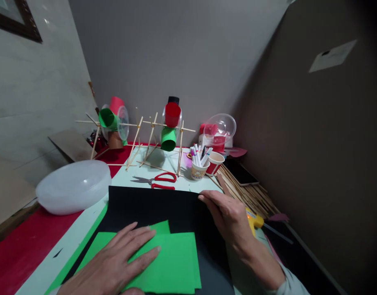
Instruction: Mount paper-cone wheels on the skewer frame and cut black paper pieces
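The left hand [114,262] lies flat, fingers spread, pressing on the green paper [172,262], which sits at 6 o'clock on top of one black sheet [151,205]. The right hand [228,217] rests at 4 o'clock, fingers pressed together along the black sheet's far right corner, its thumb hidden, so whether it pinches the edge I cannot tell. The green stack shows at least two layers, a corner peeking out at its top edge.

Just past the black sheet's far edge, at 12 o'clock, lies one pair of red-handled scissors [157,181]. Two paper cups [206,166] stand at 1 o'clock, one holding markers. A bundle of wooden sticks [249,192] runs along 2 o'clock, near the right wall. One white plastic bowl [73,186] sits at 10 o'clock. A stick frame [142,139] bearing coloured cups stands against the back wall. Bare tabletop shows between bowl and black sheet.
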`<state>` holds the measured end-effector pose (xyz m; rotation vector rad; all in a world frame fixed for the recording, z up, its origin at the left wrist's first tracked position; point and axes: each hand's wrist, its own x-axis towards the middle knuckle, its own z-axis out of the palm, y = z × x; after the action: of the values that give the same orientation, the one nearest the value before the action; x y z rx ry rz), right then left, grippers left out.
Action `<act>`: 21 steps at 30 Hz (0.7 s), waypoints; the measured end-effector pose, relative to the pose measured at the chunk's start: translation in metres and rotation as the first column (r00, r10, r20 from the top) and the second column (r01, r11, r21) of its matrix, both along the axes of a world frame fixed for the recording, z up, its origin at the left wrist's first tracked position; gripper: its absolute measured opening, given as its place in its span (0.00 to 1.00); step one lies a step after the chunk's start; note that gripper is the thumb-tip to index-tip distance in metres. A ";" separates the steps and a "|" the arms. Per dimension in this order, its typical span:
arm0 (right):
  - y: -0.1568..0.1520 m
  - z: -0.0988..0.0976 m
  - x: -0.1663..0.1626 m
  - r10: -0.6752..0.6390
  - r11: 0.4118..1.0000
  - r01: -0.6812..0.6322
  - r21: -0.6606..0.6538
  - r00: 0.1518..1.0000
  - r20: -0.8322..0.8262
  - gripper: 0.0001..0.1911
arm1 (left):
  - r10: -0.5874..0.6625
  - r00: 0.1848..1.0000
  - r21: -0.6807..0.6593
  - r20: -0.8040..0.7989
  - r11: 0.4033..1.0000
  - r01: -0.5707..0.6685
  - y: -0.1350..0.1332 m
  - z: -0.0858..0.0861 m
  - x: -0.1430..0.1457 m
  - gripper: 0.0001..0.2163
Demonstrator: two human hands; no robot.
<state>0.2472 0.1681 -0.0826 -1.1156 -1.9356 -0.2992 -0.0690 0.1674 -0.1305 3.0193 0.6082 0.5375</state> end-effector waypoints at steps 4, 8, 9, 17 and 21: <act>0.003 0.008 0.008 -0.036 0.991 0.041 0.126 0.999 -0.041 0.05 | -0.004 0.998 -0.038 0.070 0.999 0.007 -0.003 0.004 0.003 0.31; 0.003 0.020 0.021 -0.092 0.969 0.111 0.219 0.991 -0.098 0.05 | 0.104 0.994 -0.124 0.017 0.987 -0.101 -0.014 0.013 0.007 0.35; 0.003 0.023 0.025 -0.104 0.969 0.127 0.214 0.988 -0.115 0.05 | 0.117 0.993 -0.127 0.009 0.985 -0.115 -0.017 0.015 0.008 0.35; -0.003 0.041 0.044 -0.180 0.965 0.226 0.137 0.941 -0.285 0.08 | 0.139 0.988 -0.094 0.072 0.987 -0.132 -0.021 0.021 0.010 0.35; -0.005 0.043 0.048 -0.199 0.973 0.229 0.036 0.905 -0.376 0.09 | 0.017 0.980 -0.055 0.199 0.998 -0.006 -0.012 0.010 0.005 0.36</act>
<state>0.2950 0.1627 -0.0397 -1.2362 -1.4600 -0.2595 -0.0644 0.1549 -0.1209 2.8648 0.6178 0.7983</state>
